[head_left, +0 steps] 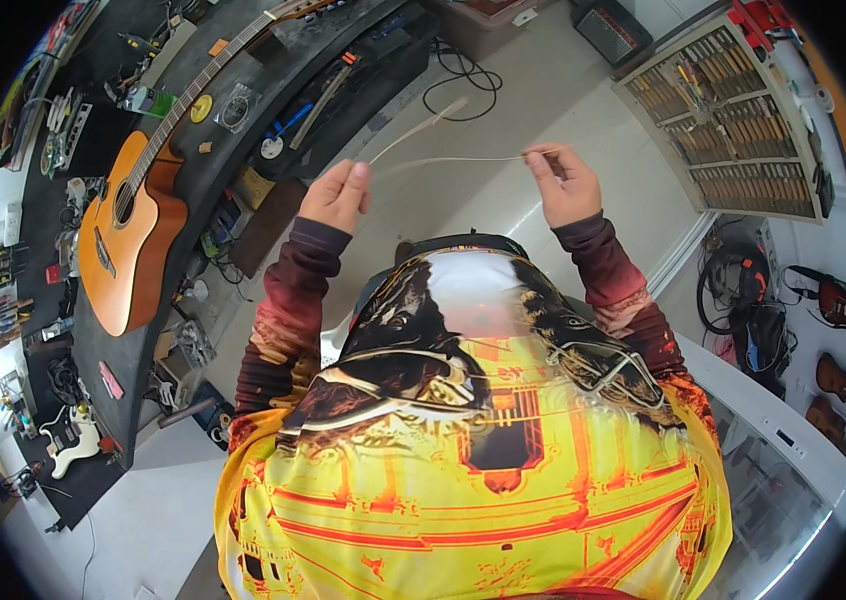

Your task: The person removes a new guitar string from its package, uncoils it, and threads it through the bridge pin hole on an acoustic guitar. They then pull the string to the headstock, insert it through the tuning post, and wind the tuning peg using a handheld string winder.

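Observation:
A thin, pale guitar string stretches in a slight sag between my hands, above the floor. Pinched between the fingers of my left hand is one part of it. From there a blurred length sticks out up and to the right. My right hand pinches the string at the other side, thumb and fingers together. Left of my hands, an orange-brown acoustic guitar lies on the dark workbench, its neck pointing away to the upper right. Both hands are apart from the guitar.
The curved dark workbench runs along my left, carrying a white guitar body, a yellow disc and a clear packet. A black cable lies on the floor ahead. At right stands a rack of hand tools; guitars hang farther right.

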Action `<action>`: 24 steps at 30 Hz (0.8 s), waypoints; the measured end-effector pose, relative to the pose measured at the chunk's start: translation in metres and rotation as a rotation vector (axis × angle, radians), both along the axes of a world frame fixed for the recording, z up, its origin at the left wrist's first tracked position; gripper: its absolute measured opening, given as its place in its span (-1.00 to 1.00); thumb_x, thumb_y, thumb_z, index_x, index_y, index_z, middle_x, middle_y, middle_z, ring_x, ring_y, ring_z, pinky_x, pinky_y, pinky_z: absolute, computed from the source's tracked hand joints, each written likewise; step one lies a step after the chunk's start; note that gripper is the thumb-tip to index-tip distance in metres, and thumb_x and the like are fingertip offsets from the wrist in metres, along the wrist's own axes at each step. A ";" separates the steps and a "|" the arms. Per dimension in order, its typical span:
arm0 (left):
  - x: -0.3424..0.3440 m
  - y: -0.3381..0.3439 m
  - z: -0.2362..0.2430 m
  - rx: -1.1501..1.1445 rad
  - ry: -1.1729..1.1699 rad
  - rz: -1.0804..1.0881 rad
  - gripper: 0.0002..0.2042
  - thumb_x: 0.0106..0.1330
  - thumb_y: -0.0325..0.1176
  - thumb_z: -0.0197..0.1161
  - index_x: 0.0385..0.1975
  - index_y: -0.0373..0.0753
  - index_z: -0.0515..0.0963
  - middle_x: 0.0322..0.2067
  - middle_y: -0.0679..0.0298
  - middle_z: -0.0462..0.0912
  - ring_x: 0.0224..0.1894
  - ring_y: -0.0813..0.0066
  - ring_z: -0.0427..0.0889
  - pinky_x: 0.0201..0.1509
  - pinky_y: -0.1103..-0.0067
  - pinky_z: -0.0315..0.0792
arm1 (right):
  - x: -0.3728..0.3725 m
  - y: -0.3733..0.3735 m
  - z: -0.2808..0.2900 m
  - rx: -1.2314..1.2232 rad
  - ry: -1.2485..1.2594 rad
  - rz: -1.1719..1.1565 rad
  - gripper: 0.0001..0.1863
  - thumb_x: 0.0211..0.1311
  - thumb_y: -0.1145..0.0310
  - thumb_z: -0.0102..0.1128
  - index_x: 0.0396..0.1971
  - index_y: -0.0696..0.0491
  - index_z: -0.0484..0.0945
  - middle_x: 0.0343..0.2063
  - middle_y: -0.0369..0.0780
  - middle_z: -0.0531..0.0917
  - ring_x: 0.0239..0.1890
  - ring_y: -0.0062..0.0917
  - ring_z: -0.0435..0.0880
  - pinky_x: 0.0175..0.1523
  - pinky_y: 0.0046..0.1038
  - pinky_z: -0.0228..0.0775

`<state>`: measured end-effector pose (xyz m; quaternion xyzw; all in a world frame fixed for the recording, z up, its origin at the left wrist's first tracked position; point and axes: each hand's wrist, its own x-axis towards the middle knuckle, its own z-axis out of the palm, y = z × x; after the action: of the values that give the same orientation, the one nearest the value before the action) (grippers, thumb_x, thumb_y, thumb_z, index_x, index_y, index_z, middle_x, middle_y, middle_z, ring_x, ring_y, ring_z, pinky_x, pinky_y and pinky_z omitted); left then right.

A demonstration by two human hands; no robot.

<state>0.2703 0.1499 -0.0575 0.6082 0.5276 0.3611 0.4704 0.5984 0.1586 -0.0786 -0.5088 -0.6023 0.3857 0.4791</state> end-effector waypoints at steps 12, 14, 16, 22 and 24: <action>-0.031 0.004 -0.026 -0.108 -0.067 0.336 -0.70 0.50 -0.18 0.09 -0.38 -0.28 0.56 -0.56 0.33 0.64 -0.54 0.71 0.47 -0.47 0.71 0.30 | 0.055 0.001 -0.083 -0.573 0.384 -0.410 -0.76 0.35 0.33 0.20 -0.14 0.20 0.57 -0.32 -0.21 0.71 -0.34 -0.53 0.70 -0.26 -0.53 0.56; -0.037 -0.022 -0.042 -0.215 -0.067 0.334 -0.70 0.48 -0.16 0.11 -0.39 -0.27 0.55 -0.55 0.31 0.65 -0.53 0.69 0.51 -0.48 0.70 0.32 | 0.087 -0.016 -0.093 -0.590 0.459 -0.483 -0.76 0.35 0.31 0.21 -0.14 0.17 0.58 -0.33 -0.22 0.71 -0.31 -0.55 0.69 -0.23 -0.53 0.54; -0.053 -0.053 -0.081 -0.463 -0.127 0.361 -0.68 0.44 -0.10 0.16 -0.41 -0.25 0.54 -0.53 0.28 0.66 -0.52 0.62 0.57 -0.52 0.69 0.32 | 0.105 -0.030 -0.093 -0.597 0.519 -0.522 -0.76 0.35 0.31 0.22 -0.14 0.17 0.58 -0.33 -0.22 0.71 -0.30 -0.56 0.68 -0.21 -0.52 0.53; -0.085 -0.150 -0.201 -1.159 -0.343 0.640 -0.70 0.39 -0.05 0.12 -0.36 -0.17 0.50 -0.49 0.27 0.67 -0.53 0.40 0.61 -0.50 0.49 0.42 | 0.088 -0.029 -0.039 -0.488 0.399 -0.136 -0.80 0.38 0.36 0.19 -0.15 0.18 0.59 -0.29 -0.21 0.70 -0.27 -0.56 0.66 -0.10 -0.51 0.52; -0.083 -0.169 -0.211 -1.178 -0.439 0.908 -0.78 0.37 -0.14 0.07 -0.33 -0.17 0.48 -0.39 0.26 0.68 -0.41 0.33 0.64 -0.39 0.38 0.49 | 0.056 -0.023 -0.012 -0.523 0.356 0.109 -0.81 0.38 0.38 0.18 -0.21 0.22 0.61 -0.30 -0.20 0.71 -0.25 -0.56 0.67 -0.07 -0.51 0.52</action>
<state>0.1871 -0.0194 -0.2688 -0.1036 0.7248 0.2907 0.6160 0.6542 0.1356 -0.0908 -0.5063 -0.4157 0.6354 0.4087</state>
